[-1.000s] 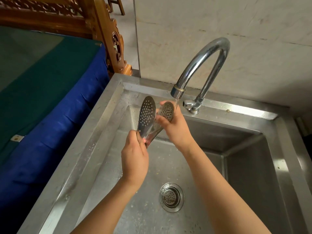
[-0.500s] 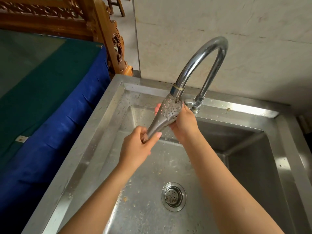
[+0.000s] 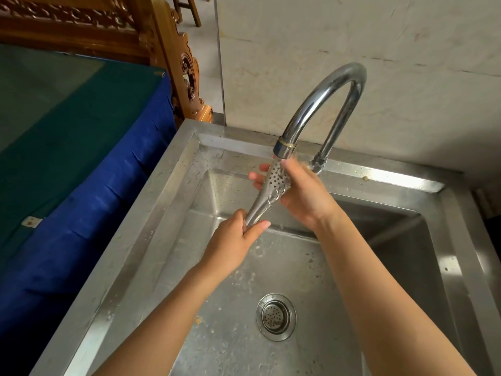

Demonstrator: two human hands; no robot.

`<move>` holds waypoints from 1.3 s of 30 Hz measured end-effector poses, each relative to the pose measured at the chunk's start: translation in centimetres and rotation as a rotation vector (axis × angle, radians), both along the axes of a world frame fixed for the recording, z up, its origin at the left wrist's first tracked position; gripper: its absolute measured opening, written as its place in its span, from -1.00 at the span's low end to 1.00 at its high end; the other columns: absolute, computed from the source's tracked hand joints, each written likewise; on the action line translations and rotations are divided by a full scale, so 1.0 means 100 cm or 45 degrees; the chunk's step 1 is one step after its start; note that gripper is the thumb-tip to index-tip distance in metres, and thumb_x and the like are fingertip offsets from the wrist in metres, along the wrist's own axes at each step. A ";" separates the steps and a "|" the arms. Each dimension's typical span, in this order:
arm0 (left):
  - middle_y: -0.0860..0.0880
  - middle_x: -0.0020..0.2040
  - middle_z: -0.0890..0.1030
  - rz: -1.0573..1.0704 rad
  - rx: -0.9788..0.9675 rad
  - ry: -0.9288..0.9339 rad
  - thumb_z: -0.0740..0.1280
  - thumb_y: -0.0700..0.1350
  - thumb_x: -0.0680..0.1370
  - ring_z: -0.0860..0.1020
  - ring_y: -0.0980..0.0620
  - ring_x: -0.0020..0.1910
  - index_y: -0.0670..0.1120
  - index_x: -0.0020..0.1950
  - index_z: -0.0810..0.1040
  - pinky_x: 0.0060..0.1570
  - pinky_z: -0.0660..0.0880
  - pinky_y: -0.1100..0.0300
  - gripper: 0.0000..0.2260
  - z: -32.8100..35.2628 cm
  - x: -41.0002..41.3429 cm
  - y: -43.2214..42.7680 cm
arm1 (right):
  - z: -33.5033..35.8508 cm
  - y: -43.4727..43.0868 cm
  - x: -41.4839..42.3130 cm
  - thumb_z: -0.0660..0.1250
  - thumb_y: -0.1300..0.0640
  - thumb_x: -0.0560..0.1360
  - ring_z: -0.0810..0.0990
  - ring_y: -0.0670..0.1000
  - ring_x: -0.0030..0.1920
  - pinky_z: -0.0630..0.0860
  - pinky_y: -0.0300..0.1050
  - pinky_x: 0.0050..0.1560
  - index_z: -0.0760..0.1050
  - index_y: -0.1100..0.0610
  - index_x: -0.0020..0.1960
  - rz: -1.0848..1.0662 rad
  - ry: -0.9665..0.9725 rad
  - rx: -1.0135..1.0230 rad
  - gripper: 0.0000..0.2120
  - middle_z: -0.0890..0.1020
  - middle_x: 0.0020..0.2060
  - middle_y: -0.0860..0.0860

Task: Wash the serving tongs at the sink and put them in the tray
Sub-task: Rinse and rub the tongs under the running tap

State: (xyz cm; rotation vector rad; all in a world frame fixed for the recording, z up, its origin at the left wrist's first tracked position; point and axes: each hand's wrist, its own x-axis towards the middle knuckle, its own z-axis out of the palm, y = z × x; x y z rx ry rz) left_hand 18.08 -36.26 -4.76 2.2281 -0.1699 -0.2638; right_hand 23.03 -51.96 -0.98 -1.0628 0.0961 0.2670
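Left hand [image 3: 232,240] gripping the handle end of the serving tongs [image 3: 267,195], right hand [image 3: 303,194] wrapped around their perforated heads, tongs squeezed together and tilted up under the faucet [image 3: 320,109] spout, above the steel sink [image 3: 168,202], drain strainer [image 3: 275,316] below

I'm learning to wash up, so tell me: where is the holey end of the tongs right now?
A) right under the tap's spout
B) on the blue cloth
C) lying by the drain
A: the holey end of the tongs is held up just below the tap spout, the right hand cupping it and the left hand gripping the handle end.
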 end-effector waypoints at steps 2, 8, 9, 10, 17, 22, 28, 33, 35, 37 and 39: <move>0.05 -0.45 0.37 0.005 0.063 -0.019 0.23 0.17 0.49 0.37 0.09 -0.51 -0.14 -0.18 0.35 -0.47 0.29 0.21 -0.64 0.000 -0.001 -0.002 | 0.000 0.000 -0.003 0.38 0.16 0.45 0.64 0.23 0.02 0.58 0.14 0.11 0.34 0.28 0.23 -0.043 -0.044 -0.110 -0.57 0.61 -0.05 0.19; -0.19 -0.40 0.57 -0.039 -0.202 0.078 0.30 0.09 0.48 0.53 0.00 -0.57 -0.10 -0.27 0.35 -0.52 0.48 0.09 -0.70 0.000 -0.007 0.001 | -0.001 0.010 -0.006 0.24 0.22 0.55 0.68 0.16 -0.09 0.64 0.00 -0.06 0.43 0.27 0.08 -0.099 -0.174 -0.080 -0.85 0.69 -0.17 0.15; -0.14 -0.39 0.59 -0.065 -0.291 0.123 0.30 0.05 0.50 0.56 0.01 -0.52 -0.06 -0.25 0.39 -0.47 0.52 0.08 -0.77 0.001 -0.007 0.002 | -0.001 0.010 -0.006 0.25 0.22 0.54 0.68 0.16 -0.10 0.64 -0.02 -0.07 0.45 0.27 0.07 -0.104 -0.164 -0.051 -0.85 0.69 -0.17 0.15; -0.09 -0.37 0.59 -0.079 -0.403 0.193 0.29 0.00 0.52 0.57 0.03 -0.48 -0.04 -0.21 0.43 -0.44 0.54 0.09 -0.84 0.001 -0.006 0.003 | 0.000 0.011 -0.007 0.26 0.24 0.53 0.69 0.15 -0.11 0.64 -0.02 -0.08 0.46 0.28 0.06 -0.108 -0.144 -0.002 -0.85 0.70 -0.17 0.16; 0.07 -0.49 0.46 -0.236 -0.729 0.428 0.22 0.00 0.56 0.31 0.13 -0.61 -0.14 -0.09 0.45 -0.59 0.31 0.27 -0.79 0.006 -0.002 0.002 | 0.009 0.022 -0.007 0.08 0.02 0.61 0.67 -0.01 -0.27 0.65 -0.16 -0.17 0.52 0.20 -0.02 -0.154 -0.039 0.283 -0.68 0.69 -0.29 0.06; 0.09 -0.51 0.33 -0.271 -0.910 0.566 0.24 0.07 0.53 0.25 0.13 -0.61 -0.03 -0.24 0.43 -0.61 0.28 0.28 -0.77 0.011 -0.004 -0.008 | 0.018 0.031 -0.006 0.12 -0.12 0.56 0.43 -0.08 -0.57 0.42 -0.27 -0.55 0.43 0.14 -0.19 -0.331 0.010 0.274 -0.64 0.56 -0.48 0.03; 0.06 -0.54 0.35 -0.364 -1.385 0.982 0.08 0.29 0.46 0.31 0.15 -0.65 -0.07 -0.24 0.44 -0.63 0.31 0.35 -0.55 0.011 -0.015 0.002 | 0.020 0.042 -0.004 0.16 -0.31 0.46 0.32 -0.10 -0.66 0.27 -0.34 -0.66 0.36 0.05 -0.53 -0.353 0.256 0.252 -0.45 0.37 -0.57 -0.03; 0.05 -0.65 0.24 0.014 -0.670 0.561 -0.03 0.34 0.44 0.22 0.07 -0.71 -0.06 -0.46 0.29 -0.64 0.18 0.28 -0.48 0.009 -0.023 -0.004 | 0.012 0.044 -0.002 0.04 -0.14 0.59 0.35 -0.06 -0.62 0.33 -0.26 -0.57 0.38 0.11 -0.37 -0.402 0.290 0.078 -0.53 0.39 -0.54 -0.01; 0.04 -0.63 0.29 0.111 -0.343 0.212 -0.08 0.32 0.44 0.32 0.01 -0.63 -0.07 -0.46 0.25 -0.51 0.27 0.13 -0.48 0.010 -0.022 -0.004 | 0.012 0.040 -0.001 0.01 0.03 0.63 0.44 -0.03 -0.53 0.43 -0.14 -0.45 0.41 0.17 -0.14 -0.415 0.181 -0.002 -0.68 0.46 -0.42 0.04; -0.01 -0.55 0.37 0.183 -0.132 -0.008 -0.09 0.29 0.44 0.44 -0.11 -0.45 -0.04 -0.42 0.29 -0.37 0.33 0.05 -0.52 0.010 -0.021 0.000 | 0.012 0.034 -0.003 0.01 0.04 0.63 0.55 0.02 -0.38 0.54 -0.07 -0.26 0.43 0.24 0.00 -0.353 0.103 0.095 -0.68 0.54 -0.32 0.08; -0.09 -0.49 0.45 0.233 0.044 -0.198 -0.13 0.30 0.41 0.46 -0.23 -0.38 -0.06 -0.33 0.38 -0.37 0.29 0.04 -0.49 0.009 -0.020 0.004 | 0.013 0.030 -0.008 -0.04 -0.06 0.62 0.61 0.10 -0.21 0.56 -0.01 -0.05 0.46 0.27 0.02 -0.233 0.056 0.240 -0.54 0.62 -0.21 0.14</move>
